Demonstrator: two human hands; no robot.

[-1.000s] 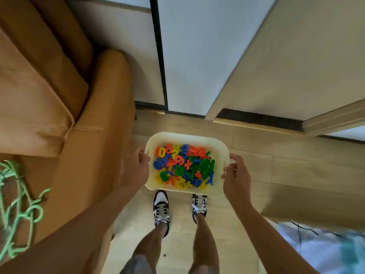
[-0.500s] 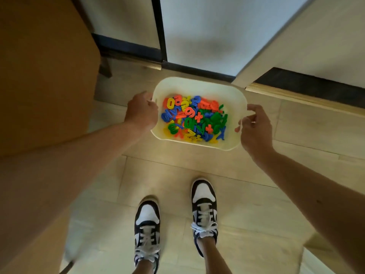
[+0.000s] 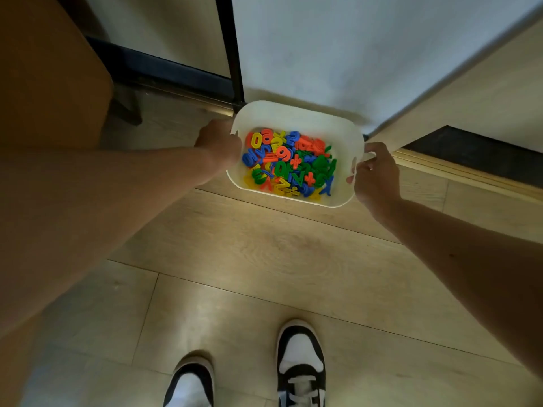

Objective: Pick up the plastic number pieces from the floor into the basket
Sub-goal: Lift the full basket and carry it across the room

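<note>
Head view looked down on a white basket [image 3: 296, 116] full of plastic number pieces [image 3: 289, 163], held out above the wooden floor [image 3: 264, 259]. Left hand [image 3: 219, 143] gripped its left handle; right hand [image 3: 377, 174] curled round the right handle. Two black-and-white sneakers [image 3: 301, 365] stood below, well apart from the basket.

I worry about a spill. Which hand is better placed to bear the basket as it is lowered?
Right hand, probably: a fingertip shows through the handle slot of the basket, the hand wrapped round that rim. The left hand grips the opposite rim, its fingers hidden.
</note>
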